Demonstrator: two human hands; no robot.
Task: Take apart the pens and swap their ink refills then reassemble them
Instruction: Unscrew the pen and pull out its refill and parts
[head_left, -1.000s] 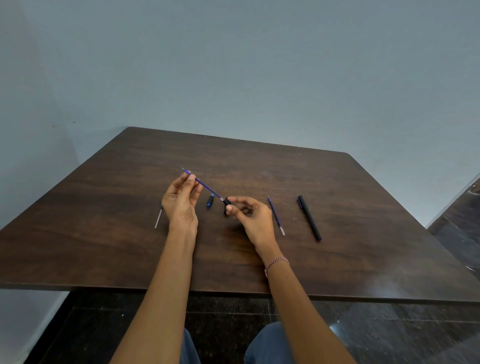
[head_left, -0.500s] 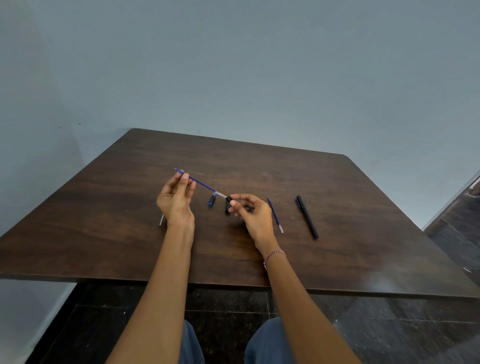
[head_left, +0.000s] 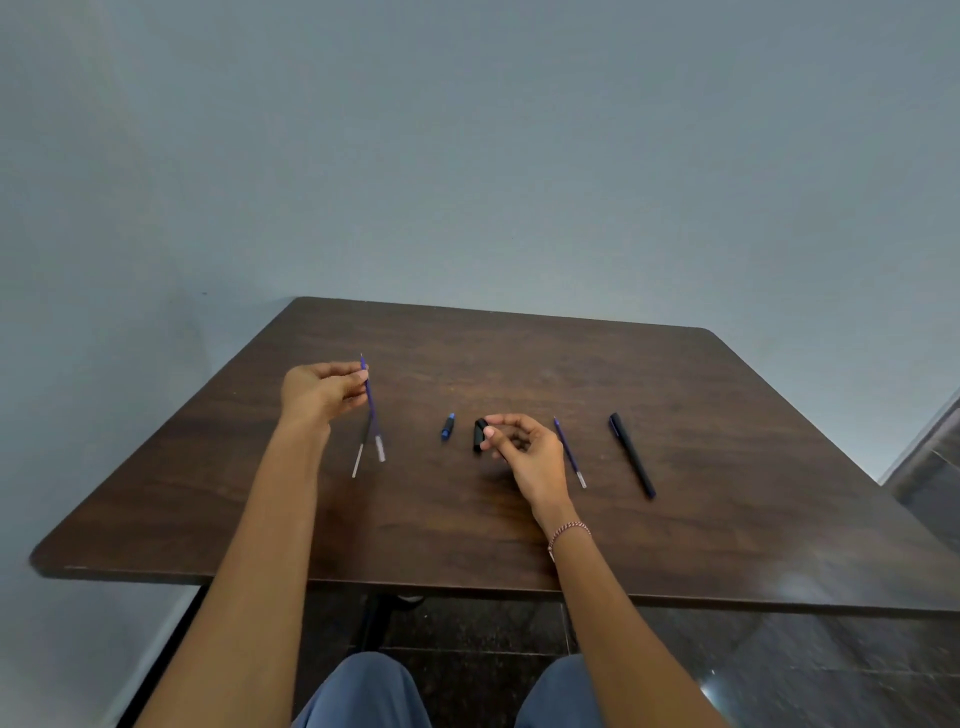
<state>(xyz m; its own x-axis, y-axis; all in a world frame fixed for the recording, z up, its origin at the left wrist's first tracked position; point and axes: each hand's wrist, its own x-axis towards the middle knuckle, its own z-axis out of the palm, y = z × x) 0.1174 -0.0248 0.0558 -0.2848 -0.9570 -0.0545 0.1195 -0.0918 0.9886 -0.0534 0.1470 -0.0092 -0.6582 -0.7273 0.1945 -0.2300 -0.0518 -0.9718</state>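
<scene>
My left hand (head_left: 322, 389) pinches a blue ink refill (head_left: 371, 410) near its upper end, and the refill hangs almost upright over the table's left part. Just below it a thin refill with a pale end (head_left: 358, 457) lies on the wood. My right hand (head_left: 527, 452) holds a short black pen piece (head_left: 479, 434) between thumb and fingers. A small blue pen piece (head_left: 448, 427) lies between my hands. To the right of my right hand lie a second blue refill (head_left: 570, 452) and a black pen body (head_left: 631, 454).
The dark wooden table (head_left: 467, 519) stands against a pale blue wall, with its near edge just above my knees. Dark glossy floor shows under the table and at the right.
My left hand has moved left and pulled the blue refill away from the black piece. The refill has swung from slanted to nearly upright. My right hand stays put.
</scene>
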